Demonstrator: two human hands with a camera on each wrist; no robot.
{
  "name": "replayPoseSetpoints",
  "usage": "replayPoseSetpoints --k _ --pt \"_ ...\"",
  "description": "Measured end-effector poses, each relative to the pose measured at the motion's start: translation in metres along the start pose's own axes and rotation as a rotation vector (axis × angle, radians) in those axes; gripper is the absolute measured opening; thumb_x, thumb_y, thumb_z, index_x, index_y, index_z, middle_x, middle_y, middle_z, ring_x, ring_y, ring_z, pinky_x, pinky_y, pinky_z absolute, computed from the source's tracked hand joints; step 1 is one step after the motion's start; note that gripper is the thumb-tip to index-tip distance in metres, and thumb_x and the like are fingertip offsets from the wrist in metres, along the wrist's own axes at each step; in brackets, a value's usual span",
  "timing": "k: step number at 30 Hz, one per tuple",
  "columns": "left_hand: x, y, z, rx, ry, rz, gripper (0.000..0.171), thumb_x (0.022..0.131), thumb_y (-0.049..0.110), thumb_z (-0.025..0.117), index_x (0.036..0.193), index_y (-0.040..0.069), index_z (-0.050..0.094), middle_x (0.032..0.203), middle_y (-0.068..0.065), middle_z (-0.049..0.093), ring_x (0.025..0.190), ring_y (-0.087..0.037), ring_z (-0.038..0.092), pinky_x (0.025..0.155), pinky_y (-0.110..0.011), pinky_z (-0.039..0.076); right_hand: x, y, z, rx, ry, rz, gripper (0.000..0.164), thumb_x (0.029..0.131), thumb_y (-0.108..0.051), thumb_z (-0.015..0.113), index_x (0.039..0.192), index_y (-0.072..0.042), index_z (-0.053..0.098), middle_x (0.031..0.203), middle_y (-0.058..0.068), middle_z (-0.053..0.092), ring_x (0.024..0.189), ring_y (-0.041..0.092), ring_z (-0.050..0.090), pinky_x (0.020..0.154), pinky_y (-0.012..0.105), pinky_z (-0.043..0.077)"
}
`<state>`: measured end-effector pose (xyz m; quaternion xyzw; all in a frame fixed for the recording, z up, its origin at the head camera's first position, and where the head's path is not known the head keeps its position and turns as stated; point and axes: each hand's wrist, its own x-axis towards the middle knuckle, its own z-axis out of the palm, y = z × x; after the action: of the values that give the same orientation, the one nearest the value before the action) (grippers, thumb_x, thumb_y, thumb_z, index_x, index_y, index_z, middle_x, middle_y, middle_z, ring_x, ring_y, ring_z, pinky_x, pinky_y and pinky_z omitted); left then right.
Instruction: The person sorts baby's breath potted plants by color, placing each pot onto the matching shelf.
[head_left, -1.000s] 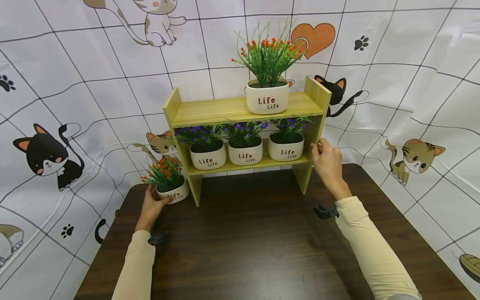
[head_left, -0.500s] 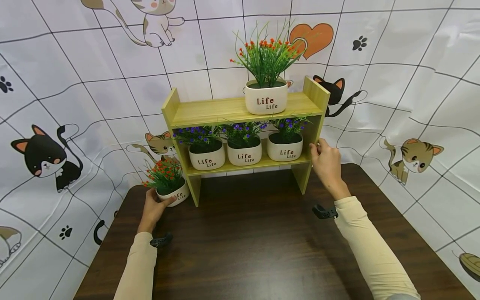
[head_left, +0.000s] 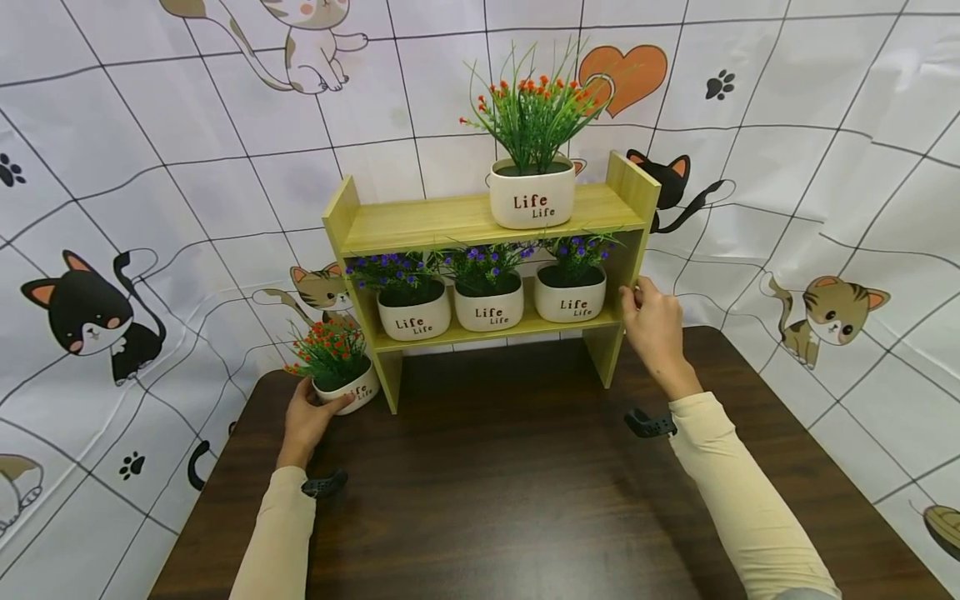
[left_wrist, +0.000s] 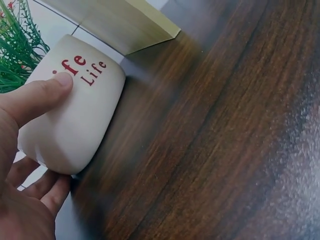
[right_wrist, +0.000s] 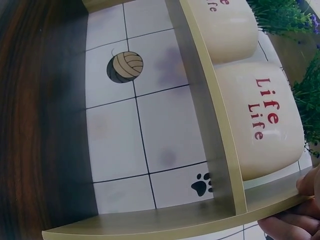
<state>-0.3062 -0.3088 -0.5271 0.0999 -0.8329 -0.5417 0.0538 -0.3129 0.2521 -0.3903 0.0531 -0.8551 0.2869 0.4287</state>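
Note:
At the table's far left stands a white "Life" flowerpot (head_left: 366, 388) with red-orange flowers, beside the shelf's left leg. My left hand (head_left: 306, 423) holds it, the thumb on its printed front and the fingers at its left side; in the left wrist view the flowerpot (left_wrist: 82, 125) looks tilted with the camera. A two-tier wooden shelf (head_left: 420, 220) stands against the wall. My right hand (head_left: 656, 327) grips the edge of its right side panel (right_wrist: 165, 223), with the thumb inside and the fingers outside. Part of the right hand is cut off in the right wrist view.
The lower tier carries three white pots (head_left: 491, 312) with purple flowers. Up on the top tier, right of centre, is another pot (head_left: 533, 200) with orange flowers. A cat-patterned sheet (head_left: 225, 192) covers the wall behind the dark wooden table (head_left: 495, 483).
My left hand and the red-flowered flowerpot have shifted slightly right and towards me, mostly in the first half second. My right hand keeps its grip on the shelf.

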Motion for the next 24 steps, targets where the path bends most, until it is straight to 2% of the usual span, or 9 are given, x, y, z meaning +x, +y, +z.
replayPoseSetpoints --k 8,15,17,21,24 --pt "-0.004 0.002 0.002 -0.056 0.043 0.004 0.106 0.094 0.037 0.085 0.171 0.008 0.019 0.164 -0.024 0.045 0.146 -0.038 0.049 0.118 -0.050 0.041 0.002 0.000 0.001 -0.001 -0.003 -0.004 0.016 0.102 -0.004 0.066 0.093 0.010 0.066 0.050 0.012 0.052 0.046 0.028 0.044 0.052 0.039 0.033" --pt "-0.007 0.006 0.001 -0.105 0.089 0.008 0.105 0.092 0.038 0.086 0.170 0.007 0.024 0.170 -0.020 0.039 0.154 -0.036 0.044 0.122 -0.051 0.041 0.002 0.001 0.001 -0.001 -0.013 -0.003 0.016 0.101 -0.003 0.066 0.093 0.011 0.066 0.053 0.016 0.058 0.047 0.025 0.043 0.053 0.039 0.033" --pt "-0.008 0.008 0.001 -0.119 0.104 0.017 0.103 0.091 0.038 0.087 0.169 0.007 0.028 0.169 -0.018 0.040 0.155 -0.035 0.044 0.123 -0.051 0.040 0.002 0.001 0.000 0.001 -0.019 0.006 0.017 0.102 -0.003 0.066 0.093 0.011 0.065 0.054 0.018 0.059 0.048 0.028 0.045 0.053 0.041 0.034" --pt "-0.011 0.014 0.000 -0.140 0.127 0.032 0.099 0.090 0.039 0.088 0.167 0.009 0.033 0.167 -0.016 0.045 0.152 -0.033 0.047 0.121 -0.051 0.043 0.001 0.001 0.000 0.007 -0.016 0.012 0.016 0.101 -0.003 0.066 0.097 0.012 0.067 0.064 0.024 0.069 0.054 0.039 0.057 0.058 0.054 0.046" --pt "-0.013 0.021 -0.004 -0.177 0.151 0.043 0.102 0.090 0.035 0.088 0.169 0.010 0.029 0.168 -0.015 0.043 0.154 -0.032 0.045 0.123 -0.050 0.041 0.002 0.001 0.000 0.006 -0.013 0.013 0.017 0.101 -0.004 0.067 0.097 0.012 0.068 0.065 0.025 0.070 0.055 0.042 0.059 0.061 0.058 0.049"
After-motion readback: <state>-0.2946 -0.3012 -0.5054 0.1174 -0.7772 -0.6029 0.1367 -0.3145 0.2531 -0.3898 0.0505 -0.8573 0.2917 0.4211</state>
